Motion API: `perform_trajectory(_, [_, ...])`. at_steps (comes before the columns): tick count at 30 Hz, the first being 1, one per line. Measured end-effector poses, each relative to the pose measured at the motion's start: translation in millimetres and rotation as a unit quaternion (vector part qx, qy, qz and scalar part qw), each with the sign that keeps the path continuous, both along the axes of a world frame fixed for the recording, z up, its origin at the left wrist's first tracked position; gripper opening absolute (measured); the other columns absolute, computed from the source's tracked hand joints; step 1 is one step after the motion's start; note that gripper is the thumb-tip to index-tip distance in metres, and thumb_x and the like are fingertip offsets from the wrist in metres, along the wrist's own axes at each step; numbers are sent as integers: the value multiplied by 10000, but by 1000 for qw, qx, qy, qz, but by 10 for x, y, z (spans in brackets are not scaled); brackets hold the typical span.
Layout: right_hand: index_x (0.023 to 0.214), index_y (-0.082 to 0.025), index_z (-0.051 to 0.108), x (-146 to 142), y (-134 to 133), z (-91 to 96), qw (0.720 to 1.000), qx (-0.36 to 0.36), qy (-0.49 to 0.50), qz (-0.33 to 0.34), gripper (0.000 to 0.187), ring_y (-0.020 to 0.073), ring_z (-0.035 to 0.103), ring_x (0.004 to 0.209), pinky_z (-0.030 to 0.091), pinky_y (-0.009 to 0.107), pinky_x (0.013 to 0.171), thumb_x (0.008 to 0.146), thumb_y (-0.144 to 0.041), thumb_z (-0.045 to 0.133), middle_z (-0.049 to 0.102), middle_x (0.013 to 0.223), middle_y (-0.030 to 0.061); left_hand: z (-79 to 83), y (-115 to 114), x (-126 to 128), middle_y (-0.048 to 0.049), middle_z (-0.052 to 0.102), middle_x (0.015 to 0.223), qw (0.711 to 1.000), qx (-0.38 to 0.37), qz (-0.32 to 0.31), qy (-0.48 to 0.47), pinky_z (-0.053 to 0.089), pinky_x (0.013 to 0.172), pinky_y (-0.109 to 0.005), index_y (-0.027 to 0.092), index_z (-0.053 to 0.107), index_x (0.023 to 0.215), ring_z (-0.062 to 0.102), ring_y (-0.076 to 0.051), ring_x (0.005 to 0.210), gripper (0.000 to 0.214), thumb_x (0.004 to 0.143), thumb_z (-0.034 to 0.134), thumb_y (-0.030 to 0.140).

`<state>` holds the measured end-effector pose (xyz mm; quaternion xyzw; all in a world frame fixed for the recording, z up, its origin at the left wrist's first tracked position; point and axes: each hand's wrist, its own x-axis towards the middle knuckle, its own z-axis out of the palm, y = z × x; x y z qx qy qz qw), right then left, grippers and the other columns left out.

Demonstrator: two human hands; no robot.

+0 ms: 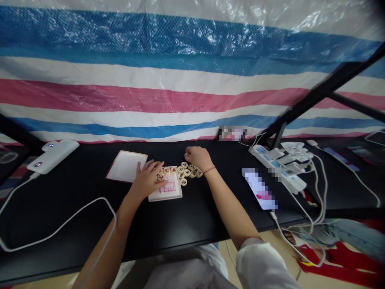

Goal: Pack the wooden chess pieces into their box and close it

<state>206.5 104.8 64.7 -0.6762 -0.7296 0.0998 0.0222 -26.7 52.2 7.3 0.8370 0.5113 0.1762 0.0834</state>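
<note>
Several round wooden xiangqi pieces [186, 171] with red and dark characters lie in a loose cluster on the black table [180, 224]. My left hand [147, 179] lies spread over the pieces' left end, fingertips touching them, above a small pale board [170, 190] with red lines. Some pieces overlap that board's upper edge. My right hand [197, 157] sits at the cluster's far side, its fingers curled down. Whether those fingers hold a piece is hidden. A white card [126, 166] with a red edge lies left of my left hand.
A white power bank [52, 157] with a white cable sits at the left. To the right are a blurred phone [259, 188] and a power strip [278, 170] with plugged adapters and tangled cords. A striped tarp [180, 96] and black metal bars rise behind the table.
</note>
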Motion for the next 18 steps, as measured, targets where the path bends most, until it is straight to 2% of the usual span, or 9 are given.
perform_trajectory(2, [1071,-212,688,-64,-143,-16,990,46,129,22,252,185,671,885,458,258,778,870,-313,574,732,963,54,11,8,18,-116,579,1334,998,55,-19,-28,211,1134,-611,241,481,1367,480,-317,1281,580,840,620,441])
perform_trajectory(5, [1071,-202,664,-217,-400,-110,937,72,337,57,299,128,626,704,464,228,685,848,-394,611,714,873,16,36,9,54,-114,631,1222,987,119,-62,-87,366,1084,-491,217,514,1327,581,-258,1145,465,904,551,405])
perform_trajectory(7, [1088,-189,644,-319,-531,-200,906,60,413,65,339,112,579,631,458,225,639,831,-409,633,685,790,-1,50,2,71,-92,660,1120,982,125,-85,-114,469,982,-403,219,561,1263,624,-220,1038,361,937,503,361])
perform_trajectory(9, [1108,-184,627,-388,-602,-284,888,50,453,65,369,107,545,603,447,223,611,817,-410,653,661,751,-12,60,-8,77,-75,666,1073,981,110,-92,-129,509,908,-352,225,596,1196,636,-199,988,292,954,468,327])
perform_trajectory(12, [1133,-189,612,-416,-625,-368,873,45,481,66,400,102,523,592,438,224,593,805,-408,675,664,785,-7,73,-15,76,-72,662,1095,983,82,-86,-140,507,917,-346,219,613,1124,630,-196,1013,245,953,463,312])
perform_trajectory(18, [1065,-193,645,-360,-621,-396,867,61,492,57,338,115,528,604,432,229,589,829,-435,656,611,723,-16,101,-15,77,-67,651,1039,986,66,-52,-141,508,881,-360,222,615,1072,627,-204,962,205,920,519,318])
